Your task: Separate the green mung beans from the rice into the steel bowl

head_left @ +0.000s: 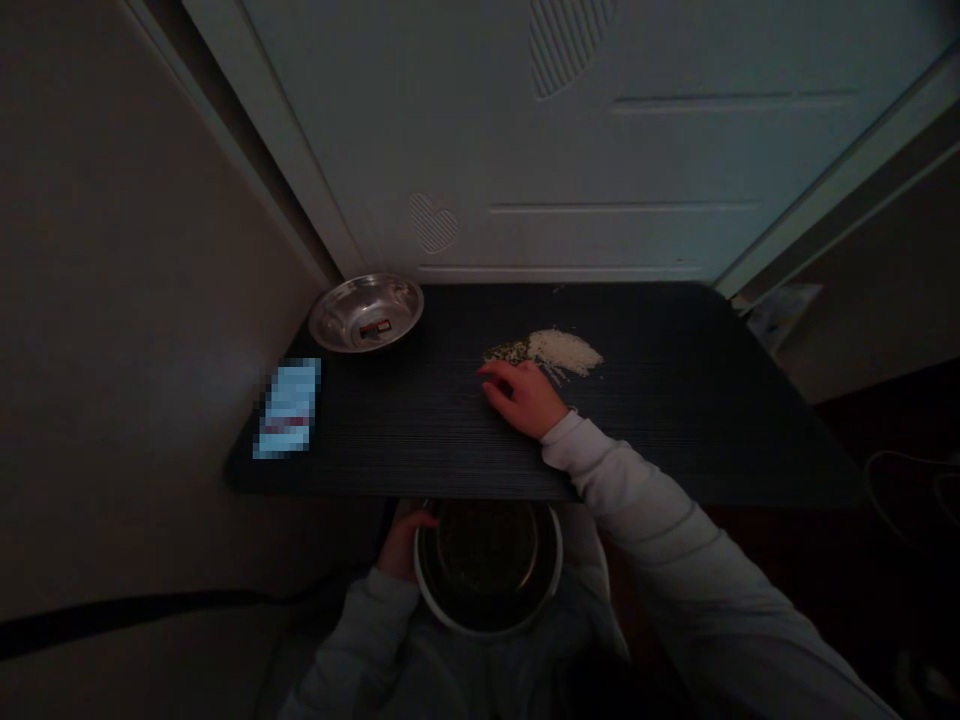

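Head view: my right hand (529,400) curls beside green grains (508,352) and rice (566,352) on the table (390,430); any pinch, I can't tell. My left hand (405,545) grips the dark bowl (487,610). A careless wrist could mix or scatter grains.

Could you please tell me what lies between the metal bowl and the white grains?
Bare tabletop, then the greenish pile beside the white grains, in the head view.
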`<state>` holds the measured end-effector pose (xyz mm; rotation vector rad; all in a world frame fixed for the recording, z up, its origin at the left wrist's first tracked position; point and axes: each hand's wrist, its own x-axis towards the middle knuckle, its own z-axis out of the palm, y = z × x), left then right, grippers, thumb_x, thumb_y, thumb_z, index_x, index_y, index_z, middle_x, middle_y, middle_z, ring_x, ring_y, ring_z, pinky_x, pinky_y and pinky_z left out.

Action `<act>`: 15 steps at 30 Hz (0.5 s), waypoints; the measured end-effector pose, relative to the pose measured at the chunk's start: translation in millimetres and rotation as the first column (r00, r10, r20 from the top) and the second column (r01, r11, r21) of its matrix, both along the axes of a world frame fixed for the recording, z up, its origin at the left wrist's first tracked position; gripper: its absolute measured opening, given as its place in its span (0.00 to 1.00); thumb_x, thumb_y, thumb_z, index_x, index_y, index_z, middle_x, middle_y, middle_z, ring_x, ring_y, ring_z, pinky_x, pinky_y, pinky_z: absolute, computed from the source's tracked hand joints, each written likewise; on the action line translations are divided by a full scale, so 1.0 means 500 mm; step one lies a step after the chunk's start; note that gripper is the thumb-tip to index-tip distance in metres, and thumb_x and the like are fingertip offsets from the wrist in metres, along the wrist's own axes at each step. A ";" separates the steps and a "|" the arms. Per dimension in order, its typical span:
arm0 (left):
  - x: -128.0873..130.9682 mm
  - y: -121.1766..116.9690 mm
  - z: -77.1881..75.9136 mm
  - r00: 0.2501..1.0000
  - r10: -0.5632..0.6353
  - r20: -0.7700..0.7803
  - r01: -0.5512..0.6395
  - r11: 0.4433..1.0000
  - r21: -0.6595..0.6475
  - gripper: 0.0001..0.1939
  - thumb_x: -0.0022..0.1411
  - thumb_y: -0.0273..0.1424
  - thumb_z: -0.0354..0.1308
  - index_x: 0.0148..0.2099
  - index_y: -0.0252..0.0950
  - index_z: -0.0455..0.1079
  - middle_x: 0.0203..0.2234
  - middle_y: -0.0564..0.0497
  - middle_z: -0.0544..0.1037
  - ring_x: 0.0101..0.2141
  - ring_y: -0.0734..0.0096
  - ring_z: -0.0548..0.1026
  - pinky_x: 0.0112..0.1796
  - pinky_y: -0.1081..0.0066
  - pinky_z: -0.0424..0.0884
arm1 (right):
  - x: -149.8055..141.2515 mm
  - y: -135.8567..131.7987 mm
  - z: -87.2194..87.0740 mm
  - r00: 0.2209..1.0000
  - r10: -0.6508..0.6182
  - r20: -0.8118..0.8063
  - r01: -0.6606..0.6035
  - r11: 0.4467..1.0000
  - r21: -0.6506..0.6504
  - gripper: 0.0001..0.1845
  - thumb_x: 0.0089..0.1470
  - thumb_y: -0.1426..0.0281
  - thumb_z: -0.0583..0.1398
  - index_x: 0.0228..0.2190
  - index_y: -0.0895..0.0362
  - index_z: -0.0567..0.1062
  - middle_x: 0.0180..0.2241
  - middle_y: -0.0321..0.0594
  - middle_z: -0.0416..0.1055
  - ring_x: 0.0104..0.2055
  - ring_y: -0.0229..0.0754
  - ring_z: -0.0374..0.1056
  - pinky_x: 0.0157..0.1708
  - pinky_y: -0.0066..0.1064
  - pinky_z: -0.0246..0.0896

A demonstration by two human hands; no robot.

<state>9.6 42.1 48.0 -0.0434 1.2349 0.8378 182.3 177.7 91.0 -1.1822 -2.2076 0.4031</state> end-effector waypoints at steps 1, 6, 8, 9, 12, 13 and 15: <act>0.000 0.000 0.000 1.000 0.002 0.006 -0.002 1.000 0.005 0.15 0.36 0.20 0.49 0.29 0.33 0.70 0.18 0.51 0.76 0.27 0.59 0.73 0.29 0.65 0.66 | 0.000 0.001 0.000 1.000 -0.015 -0.010 0.015 1.000 -0.002 0.12 0.47 0.70 0.51 0.37 0.57 0.67 0.25 0.35 0.69 0.26 0.36 0.62 0.35 0.30 0.51; -0.003 -0.001 -0.007 1.000 -0.010 0.025 0.009 0.998 0.065 0.14 0.36 0.19 0.49 0.28 0.31 0.71 0.16 0.50 0.76 0.27 0.60 0.74 0.29 0.65 0.66 | 0.002 0.004 -0.004 0.998 -0.068 -0.018 0.068 0.998 0.007 0.13 0.48 0.70 0.51 0.37 0.58 0.67 0.26 0.36 0.69 0.27 0.36 0.62 0.35 0.30 0.52; -0.002 -0.001 -0.006 1.000 -0.006 0.020 0.005 0.998 0.068 0.15 0.36 0.19 0.49 0.29 0.31 0.71 0.17 0.50 0.76 0.27 0.60 0.74 0.29 0.65 0.66 | 0.002 0.003 -0.005 0.998 -0.057 -0.007 0.057 0.998 -0.001 0.13 0.47 0.70 0.51 0.37 0.58 0.67 0.25 0.36 0.69 0.26 0.36 0.62 0.35 0.30 0.52; -0.002 -0.001 -0.006 1.000 -0.001 0.015 0.001 0.998 0.064 0.15 0.36 0.19 0.49 0.30 0.31 0.71 0.17 0.50 0.76 0.27 0.60 0.74 0.29 0.65 0.66 | 0.001 0.002 -0.004 0.999 -0.047 -0.004 0.047 0.999 -0.007 0.13 0.47 0.70 0.51 0.37 0.57 0.67 0.25 0.36 0.69 0.26 0.36 0.62 0.35 0.30 0.52; 0.000 0.000 -0.005 1.000 0.014 0.010 -0.014 0.996 0.087 0.17 0.36 0.19 0.49 0.31 0.33 0.70 0.18 0.51 0.76 0.27 0.60 0.74 0.29 0.64 0.66 | 0.001 0.001 -0.002 1.000 -0.019 -0.001 0.019 1.000 -0.012 0.12 0.47 0.70 0.51 0.36 0.57 0.68 0.25 0.36 0.69 0.26 0.36 0.62 0.35 0.30 0.51; -0.001 -0.001 -0.005 1.000 0.014 0.018 -0.015 0.995 0.102 0.17 0.36 0.19 0.49 0.31 0.33 0.70 0.17 0.52 0.76 0.27 0.60 0.74 0.30 0.64 0.66 | 0.001 0.001 -0.002 1.000 -0.015 -0.005 0.015 1.000 -0.010 0.12 0.47 0.70 0.51 0.36 0.57 0.68 0.25 0.35 0.69 0.26 0.36 0.62 0.35 0.30 0.51; -0.002 -0.002 -0.007 0.999 0.004 0.038 -0.008 0.994 0.108 0.15 0.36 0.19 0.49 0.30 0.32 0.71 0.17 0.51 0.76 0.27 0.60 0.74 0.30 0.64 0.66 | 0.001 0.001 -0.001 1.000 -0.022 -0.020 0.022 1.000 -0.003 0.12 0.47 0.71 0.51 0.36 0.57 0.67 0.25 0.36 0.69 0.27 0.36 0.62 0.35 0.30 0.51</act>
